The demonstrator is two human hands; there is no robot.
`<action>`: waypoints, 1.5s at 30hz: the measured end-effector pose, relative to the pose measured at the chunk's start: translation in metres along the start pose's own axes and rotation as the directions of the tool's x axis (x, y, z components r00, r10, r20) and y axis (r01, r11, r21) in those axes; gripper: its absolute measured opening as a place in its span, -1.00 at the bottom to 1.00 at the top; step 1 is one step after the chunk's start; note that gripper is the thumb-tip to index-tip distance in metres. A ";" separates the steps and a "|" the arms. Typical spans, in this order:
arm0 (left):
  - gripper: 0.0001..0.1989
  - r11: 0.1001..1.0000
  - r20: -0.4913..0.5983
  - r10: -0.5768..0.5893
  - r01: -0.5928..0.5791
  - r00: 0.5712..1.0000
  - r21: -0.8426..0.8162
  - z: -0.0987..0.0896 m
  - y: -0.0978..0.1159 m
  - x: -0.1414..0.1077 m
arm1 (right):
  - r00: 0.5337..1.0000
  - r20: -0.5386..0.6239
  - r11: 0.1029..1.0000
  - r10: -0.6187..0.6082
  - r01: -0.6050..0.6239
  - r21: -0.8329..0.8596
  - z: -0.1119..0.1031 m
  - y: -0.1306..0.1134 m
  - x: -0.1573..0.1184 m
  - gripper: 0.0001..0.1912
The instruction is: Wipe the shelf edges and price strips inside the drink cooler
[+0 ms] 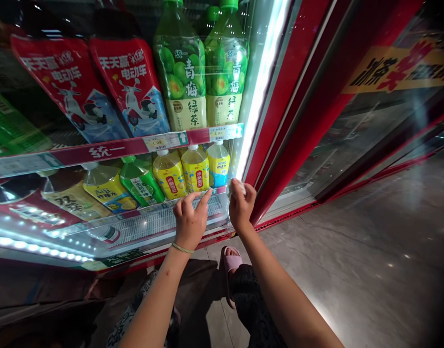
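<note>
My right hand (pixel 242 205) is closed around a crumpled white wipe (pixel 239 186), held against the glass door (pixel 227 212) of a drinks cooler near its right edge. Whether the wipe is tissue or cloth, I cannot tell. To its left, my left hand (pixel 190 220) holds nothing; its fingers are apart and partly bent, with the tips at the glass. A green band circles that wrist. Behind the glass, just above the hands, stand yellow-labelled bottles (pixel 195 169) and a blue-and-yellow bottle (pixel 219 165).
Large green tea bottles (pixel 185 72) and red-labelled bottles (pixel 123 87) fill the upper shelf. A bright light strip (pixel 258 96) runs beside the red door frame (pixel 297 106). Another cooler (pixel 334 130) stands at right. Below are the tiled floor (pixel 352 251) and a pink slipper (pixel 232 261).
</note>
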State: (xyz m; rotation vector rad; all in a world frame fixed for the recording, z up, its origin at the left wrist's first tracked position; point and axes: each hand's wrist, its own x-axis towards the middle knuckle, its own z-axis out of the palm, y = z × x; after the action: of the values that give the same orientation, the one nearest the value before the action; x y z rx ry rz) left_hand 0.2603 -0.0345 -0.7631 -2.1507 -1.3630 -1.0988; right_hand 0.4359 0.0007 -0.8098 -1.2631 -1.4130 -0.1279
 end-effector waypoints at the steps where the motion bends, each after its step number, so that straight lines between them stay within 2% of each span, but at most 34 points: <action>1: -0.54 1.000 -0.002 0.001 -0.001 1.000 -0.007 -0.001 -0.001 0.000 | 0.998 -0.061 1.000 -0.015 0.014 -0.018 -0.003 -0.001 0.004 -0.58; 3: -0.56 1.000 -0.013 0.008 -0.008 1.000 -0.022 -0.003 -0.003 0.000 | 0.987 -0.144 0.996 -0.075 0.068 -0.052 -0.010 -0.004 0.015 -0.55; 5: -0.58 0.999 -0.027 0.013 -0.014 1.000 -0.033 -0.006 -0.005 0.001 | 0.979 -0.159 0.991 -0.127 0.118 -0.064 -0.017 -0.009 0.025 -0.54; 9: -0.62 1.000 -0.065 -0.002 0.000 0.998 -0.022 -0.015 -0.012 0.003 | 0.983 -0.159 0.992 -0.089 0.073 -0.107 -0.023 -0.018 0.034 -0.64; 11: -0.63 1.000 -0.085 0.001 -0.001 0.996 0.000 -0.019 -0.016 0.004 | 0.985 -0.141 0.987 -0.097 0.077 -0.139 -0.021 -0.021 0.033 -0.75; 13: -0.63 1.000 -0.097 0.009 -0.006 0.995 0.027 -0.021 -0.020 0.004 | 0.982 -0.086 0.974 -0.167 0.151 -0.166 -0.019 -0.024 0.030 -0.82; 16: -0.63 0.999 -0.100 0.015 -0.011 0.995 0.047 -0.023 -0.023 0.003 | 0.971 -0.025 0.962 -0.236 0.230 -0.148 -0.019 -0.024 0.031 -0.80; 19: -0.64 0.999 -0.100 0.016 -0.011 0.995 0.049 -0.024 -0.025 0.003 | 0.982 -0.152 0.993 -0.109 0.101 -0.061 -0.020 -0.022 0.032 -0.74; 21: -0.63 0.999 -0.102 0.019 -0.014 0.995 0.052 -0.025 -0.025 0.003 | 0.981 -0.190 0.999 -0.036 0.029 -0.038 -0.020 -0.021 0.031 -0.76; 25: -0.63 0.998 -0.100 0.017 -0.012 0.995 0.055 -0.026 -0.025 0.003 | 0.992 -0.075 0.994 -0.104 0.100 -0.051 -0.019 -0.027 0.032 -0.79; 30: -0.63 0.999 -0.087 0.002 0.001 0.996 0.038 -0.026 -0.026 0.003 | 0.980 -0.190 0.998 -0.066 0.065 -0.009 -0.019 -0.033 0.034 -0.79; 35: -0.63 0.999 -0.082 -0.001 0.005 0.997 0.042 -0.027 -0.026 0.003 | 0.985 -0.035 0.984 -0.170 0.168 -0.052 -0.013 -0.042 0.029 -0.75; 36: -0.63 0.999 -0.084 -0.005 0.009 0.996 0.042 -0.028 -0.027 0.003 | 0.983 -0.047 0.983 -0.178 0.175 -0.047 -0.011 -0.043 0.029 -0.73; 40: -0.62 0.999 -0.087 -0.022 0.026 0.996 0.039 -0.030 -0.030 0.002 | 0.965 -0.228 0.991 -0.133 0.122 -0.061 -0.002 -0.042 0.027 -0.79; 41: -0.62 0.999 -0.086 -0.027 0.030 0.996 0.038 -0.031 -0.032 0.002 | 0.964 -0.226 0.989 -0.139 0.123 -0.083 -0.001 -0.041 0.026 -0.82; 45: -0.62 0.998 -0.082 -0.042 0.045 0.996 0.037 -0.033 -0.037 -0.001 | 0.972 -0.072 0.971 -0.225 0.217 -0.102 -0.002 -0.045 0.027 -0.81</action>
State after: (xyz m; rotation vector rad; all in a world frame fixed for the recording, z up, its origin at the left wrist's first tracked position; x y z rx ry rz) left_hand 0.2139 -0.0395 -0.7467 -2.0357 -1.3895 -1.1536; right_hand 0.4119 -0.0031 -0.7630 -1.1590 -1.4867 -0.3986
